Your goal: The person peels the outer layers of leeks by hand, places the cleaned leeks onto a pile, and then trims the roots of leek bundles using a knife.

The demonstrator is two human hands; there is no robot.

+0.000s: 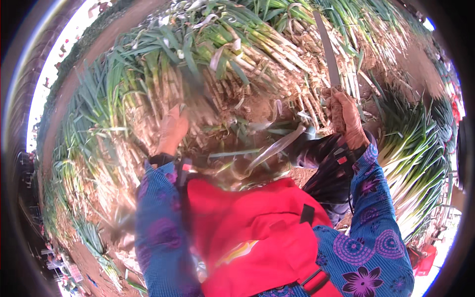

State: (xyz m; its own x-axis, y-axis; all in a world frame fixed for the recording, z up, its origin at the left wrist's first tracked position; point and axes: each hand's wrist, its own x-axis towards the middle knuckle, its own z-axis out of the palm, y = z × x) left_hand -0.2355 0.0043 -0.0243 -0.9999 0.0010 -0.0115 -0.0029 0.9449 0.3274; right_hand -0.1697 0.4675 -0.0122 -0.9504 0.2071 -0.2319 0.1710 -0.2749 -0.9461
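Note:
In my right hand [346, 113] is the handle of a long knife [327, 47], its straight grey blade pointing away from me over the stalks. My left hand [173, 126] is closed at the near side of a big heap of leeks [158, 84], with roots and soil on their pale ends. Beside its fingertips some stalks are smeared by motion, so what it grips cannot be made out. Loose leaves and a pale peeled strip [277, 146] lie between my hands.
A pile of cleaner white-and-green leeks [408, 158] lies at the right. Further rows of leeks [376, 29] stretch to the back right. A small bunch [101, 252] lies on the soil at the lower left. A red apron [257, 222] covers my lap.

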